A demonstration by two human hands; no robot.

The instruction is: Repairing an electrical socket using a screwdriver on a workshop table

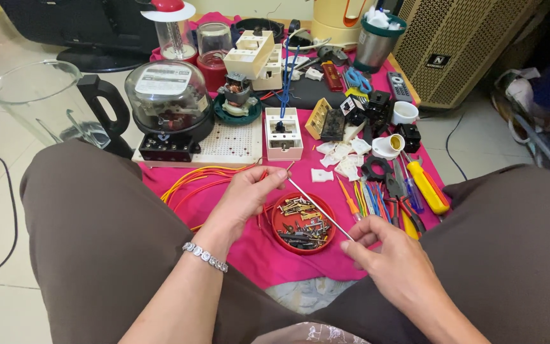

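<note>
You hold one thin, straight metal rod point(318, 208) between your two hands, slanted across the middle of the frame. Your left hand point(247, 194) pinches its upper end with thumb and fingertips, wrist bent and a beaded bracelet point(205, 256) around it. Your right hand point(386, 258), in the lower right, grips the lower end between thumb and forefinger, the other fingers loosely curled.

Just beneath the rod sits one round red dish point(303, 223) filled with small brass and dark metal parts. It rests on a bright pink cloth point(262, 255) spread on the floor between your knees. One bundle of orange and yellow wires point(202, 178) curves in the centre left. Right of the dish lie several screwdrivers, one with a thick yellow handle point(429, 188), beside red-handled pliers point(404, 210). Above, in the upper middle, one domed glass electric meter point(168, 102) stands on a white perforated board point(227, 143), next to one white square socket plate point(284, 134). One clear blender jug point(49, 102) with a black handle sits at the upper left.
</note>
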